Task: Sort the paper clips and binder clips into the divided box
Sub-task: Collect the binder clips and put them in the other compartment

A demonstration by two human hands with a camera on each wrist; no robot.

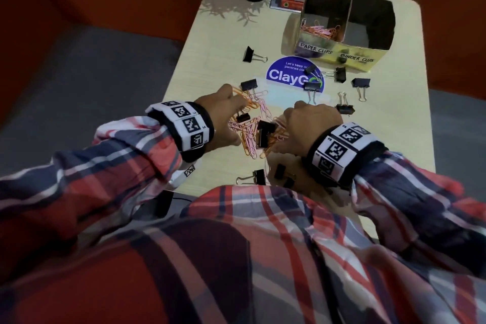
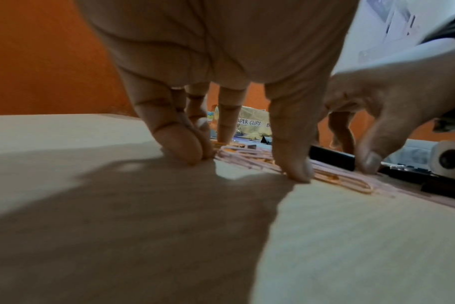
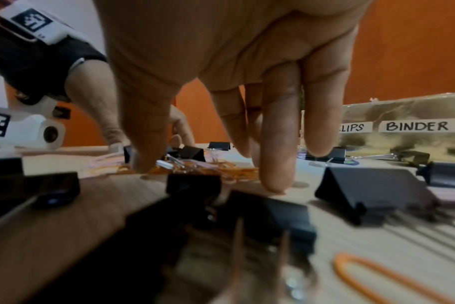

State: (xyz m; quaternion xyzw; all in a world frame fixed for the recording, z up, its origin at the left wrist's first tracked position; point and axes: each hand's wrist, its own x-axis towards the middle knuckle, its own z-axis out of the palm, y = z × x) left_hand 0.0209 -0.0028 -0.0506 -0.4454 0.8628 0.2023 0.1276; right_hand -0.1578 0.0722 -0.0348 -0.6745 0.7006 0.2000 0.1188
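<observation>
- Both hands are down on the heap of paper clips near the middle of the worktop; the left hand has its fingertips planted at the heap's nine o'clock edge, thumb on a pink clip, the grip spread and holding nothing that I can see; it looks set to rake clips together.
- The right hand stands at the heap's three o'clock side, fingers straight down, one fingertip on the worktop beside the orange clips; its grip is likewise loose, with nothing pinched.
- The divided box sits at about one o'clock from the hands, well apart; its left compartment, marked for paper clips, already has a tangle of pink and orange ones in it; the right compartment, marked for binder clips, looks bare from here.
- Black binder clips lie mixed into the heap and scattered all round it, several between the hands and the box; so I'd say the sort is early on.
- To do this step well, I'd draw the two hands toward each other, herding wire clips only; nudge the black ones out first, else they ride along into the wrong side.
- Scoop low and close the fingers fully before lifting; these clips slide and hook on each other, so a loose bunch will trail strays over the worktop.
</observation>
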